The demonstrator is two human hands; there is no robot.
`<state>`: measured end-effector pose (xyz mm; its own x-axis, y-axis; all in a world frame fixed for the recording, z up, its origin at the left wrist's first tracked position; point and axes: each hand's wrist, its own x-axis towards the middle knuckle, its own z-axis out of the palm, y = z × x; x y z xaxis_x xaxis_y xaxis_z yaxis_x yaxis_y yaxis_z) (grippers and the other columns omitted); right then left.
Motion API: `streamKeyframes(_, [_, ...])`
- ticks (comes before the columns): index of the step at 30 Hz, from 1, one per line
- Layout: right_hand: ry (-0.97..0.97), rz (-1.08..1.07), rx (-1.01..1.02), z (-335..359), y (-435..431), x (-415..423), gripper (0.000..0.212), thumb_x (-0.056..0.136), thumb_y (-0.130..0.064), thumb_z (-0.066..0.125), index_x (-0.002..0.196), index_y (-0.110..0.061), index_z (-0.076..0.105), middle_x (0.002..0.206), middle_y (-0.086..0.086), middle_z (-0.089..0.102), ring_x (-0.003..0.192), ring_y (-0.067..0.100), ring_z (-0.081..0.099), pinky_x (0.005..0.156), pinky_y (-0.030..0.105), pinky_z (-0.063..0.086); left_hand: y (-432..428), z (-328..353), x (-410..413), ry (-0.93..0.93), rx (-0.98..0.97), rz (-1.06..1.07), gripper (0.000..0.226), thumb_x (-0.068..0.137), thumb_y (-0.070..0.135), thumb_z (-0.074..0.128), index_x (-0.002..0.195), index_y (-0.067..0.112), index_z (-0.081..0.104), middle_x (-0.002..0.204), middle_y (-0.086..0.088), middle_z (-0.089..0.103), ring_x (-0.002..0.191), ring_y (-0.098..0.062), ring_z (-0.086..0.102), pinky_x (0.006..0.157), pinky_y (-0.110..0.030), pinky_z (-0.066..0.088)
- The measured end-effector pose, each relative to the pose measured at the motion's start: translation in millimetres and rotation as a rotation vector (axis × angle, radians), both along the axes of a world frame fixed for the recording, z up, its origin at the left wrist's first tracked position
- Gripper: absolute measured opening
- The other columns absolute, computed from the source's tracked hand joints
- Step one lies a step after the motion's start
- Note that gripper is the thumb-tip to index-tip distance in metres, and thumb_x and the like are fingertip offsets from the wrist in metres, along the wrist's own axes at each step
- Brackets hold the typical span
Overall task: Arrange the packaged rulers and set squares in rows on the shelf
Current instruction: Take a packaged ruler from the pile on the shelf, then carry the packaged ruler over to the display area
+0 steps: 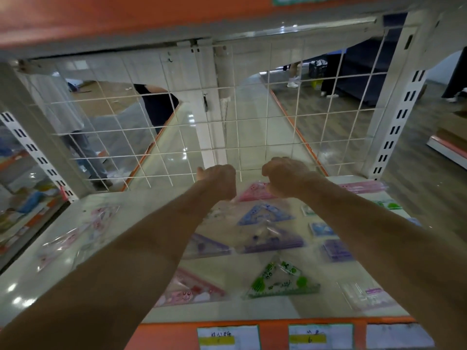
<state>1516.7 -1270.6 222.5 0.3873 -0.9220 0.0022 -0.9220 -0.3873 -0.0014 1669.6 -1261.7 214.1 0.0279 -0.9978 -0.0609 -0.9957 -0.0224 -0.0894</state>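
The main risk, as I judge it, is knocking the rows crooked: both forearms reach low over the packs lying flat on the glossy shelf (252, 310), so pulling back carelessly could drag the blue set square pack (265, 214) or the green pack (283, 281) askew, since their clear wrappers look slippery. A push too far could also jam the pink pack (255, 194) against the wire grid (177, 137) at the back. The left hand (217, 180) and right hand (285, 176) are both curled tight, knuckles up, just above the pink pack's two ends. Their fingers are hidden, so I cannot tell whether they grip it.
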Motion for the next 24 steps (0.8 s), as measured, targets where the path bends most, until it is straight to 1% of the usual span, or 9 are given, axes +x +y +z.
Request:
streamKeyframes(3, [0.009, 0.051, -0.022, 12, 8, 17, 0.036, 0.093, -0.020, 0.054, 0.128, -0.012, 0.055, 0.126, 0.008, 0.055, 0.118, 0.025, 0.052, 0.098, 0.036, 0.043, 12, 11, 23, 0.002, -0.048, 0.015, 0.006, 0.087, 0.015, 0.056, 0.090, 0.016, 0.051, 0.099, -0.002, 0.057, 0.106, -0.025, 0.057, 0.099, -0.043, 0.034])
streamKeyframes(4, [0.010, 0.071, -0.028, 15, 12, 25, 0.036, 0.093, -0.021, 0.054, 0.127, -0.012, 0.055, 0.126, 0.008, 0.055, 0.118, 0.025, 0.052, 0.099, 0.036, 0.043, 16, 15, 32, 0.001, -0.057, 0.025, 0.008, 0.087, 0.015, 0.057, 0.094, 0.014, 0.055, 0.104, -0.002, 0.059, 0.107, -0.025, 0.057, 0.096, -0.040, 0.036])
streamKeyframes(6, [0.005, 0.109, -0.040, 19, 19, 42, 0.035, 0.091, -0.021, 0.054, 0.125, -0.013, 0.058, 0.127, 0.008, 0.056, 0.118, 0.026, 0.052, 0.099, 0.035, 0.042, 25, 19, 53, 0.031, -0.069, 0.060, 0.025, 0.086, 0.016, 0.059, 0.111, 0.014, 0.062, 0.116, -0.005, 0.060, 0.110, -0.025, 0.056, 0.090, -0.035, 0.040])
streamKeyframes(8, [-0.006, 0.153, -0.036, 21, 26, 62, 0.034, 0.091, -0.021, 0.053, 0.124, -0.013, 0.058, 0.127, 0.008, 0.057, 0.117, 0.026, 0.053, 0.097, 0.035, 0.043, 36, 22, 78, 0.062, -0.075, 0.088, 0.033, 0.085, 0.017, 0.060, 0.118, 0.014, 0.061, 0.122, -0.006, 0.059, 0.113, -0.026, 0.056, 0.092, -0.034, 0.046])
streamKeyframes(10, [0.002, 0.201, -0.027, 21, 33, 84, 0.034, 0.092, -0.020, 0.052, 0.124, -0.012, 0.058, 0.126, 0.008, 0.056, 0.115, 0.026, 0.054, 0.095, 0.035, 0.045, 48, 22, 105, 0.044, -0.070, 0.109, 0.034, 0.083, 0.018, 0.060, 0.117, 0.013, 0.061, 0.124, -0.006, 0.058, 0.115, -0.026, 0.056, 0.094, -0.034, 0.047])
streamKeyframes(12, [0.013, 0.245, -0.031, 21, 39, 109, 0.033, 0.091, -0.020, 0.053, 0.122, -0.012, 0.059, 0.126, 0.008, 0.057, 0.114, 0.026, 0.055, 0.094, 0.035, 0.047, 63, 23, 131, 0.018, -0.070, 0.153, 0.033, 0.082, 0.018, 0.059, 0.115, 0.012, 0.061, 0.123, -0.007, 0.060, 0.113, -0.026, 0.057, 0.090, -0.033, 0.048])
streamKeyframes(15, [0.022, 0.309, 0.005, 23, 50, 148, 0.039, 0.091, -0.027, 0.056, 0.127, -0.011, 0.057, 0.131, 0.008, 0.054, 0.119, 0.027, 0.052, 0.097, 0.036, 0.045, 88, 25, 170, 0.007, -0.061, 0.228, 0.035, 0.083, 0.018, 0.058, 0.118, 0.011, 0.060, 0.123, -0.009, 0.059, 0.114, -0.028, 0.056, 0.093, -0.035, 0.048])
streamKeyframes(20, [0.018, 0.403, -0.003, 17, 69, 210, 0.038, 0.094, -0.023, 0.050, 0.130, -0.014, 0.053, 0.136, 0.008, 0.049, 0.124, 0.027, 0.047, 0.101, 0.036, 0.041, 128, 28, 230, 0.017, -0.028, 0.344, 0.035, 0.085, 0.020, 0.057, 0.119, 0.011, 0.060, 0.122, -0.010, 0.059, 0.112, -0.029, 0.058, 0.093, -0.039, 0.050])
streamKeyframes(24, [0.014, 0.452, 0.016, 7, 81, 254, 0.038, 0.092, -0.020, 0.052, 0.130, -0.013, 0.053, 0.134, 0.008, 0.050, 0.125, 0.027, 0.047, 0.104, 0.036, 0.040, 154, 21, 272, 0.012, 0.020, 0.405, 0.031, 0.088, 0.020, 0.054, 0.116, 0.009, 0.058, 0.120, -0.010, 0.060, 0.109, -0.028, 0.059, 0.086, -0.030, 0.049])
